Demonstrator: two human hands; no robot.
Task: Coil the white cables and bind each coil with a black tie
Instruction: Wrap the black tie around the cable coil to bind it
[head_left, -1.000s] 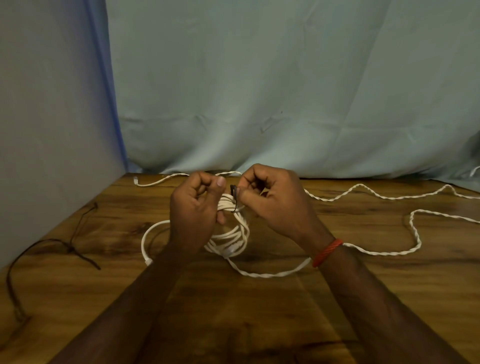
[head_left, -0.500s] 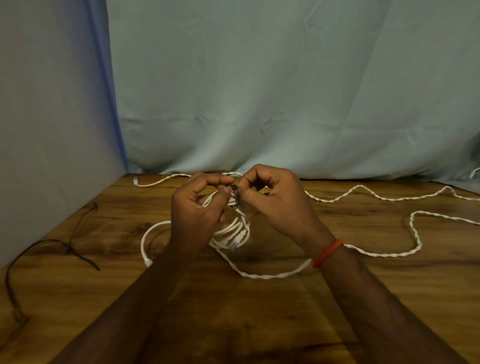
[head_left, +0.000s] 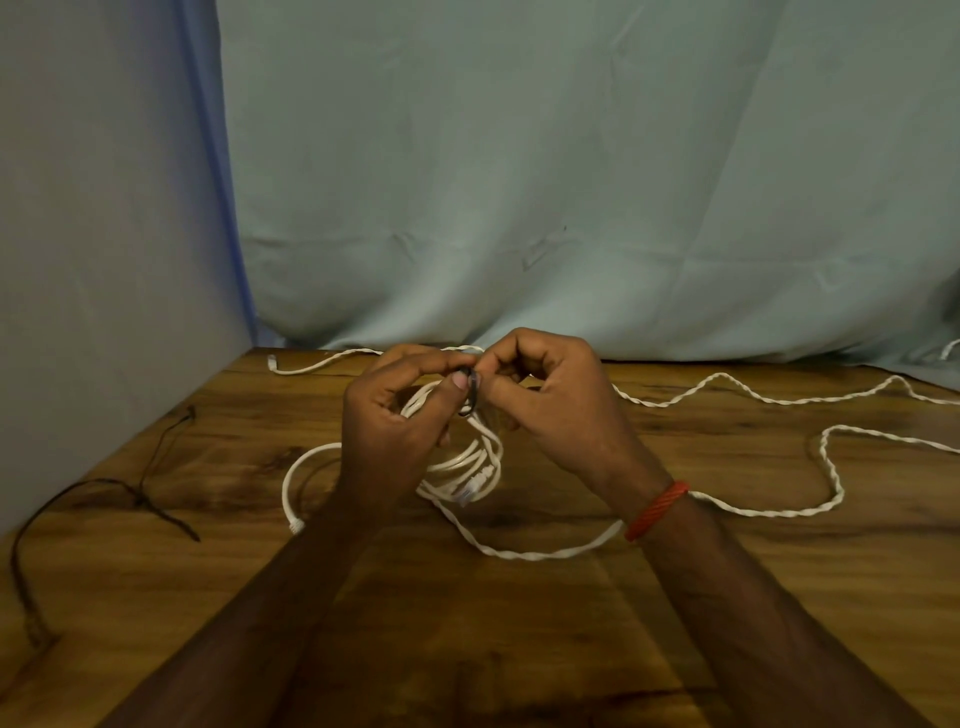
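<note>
Wood-grain table (head_left: 519, 623) with white cables (head_left: 467, 460), pale curtain (head_left: 571, 182) behind, grey wall (head_left: 104, 208) left.

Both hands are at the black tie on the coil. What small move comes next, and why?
Probably twist the black tie tight: left hand and right hand both pinch it atop the white coil, and it looks loosely looped.

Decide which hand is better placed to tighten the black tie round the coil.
Probably the right hand: it pinches only the black tie atop the white coil. The left hand pinches the tie too, but also seems to steady the coil.
</note>
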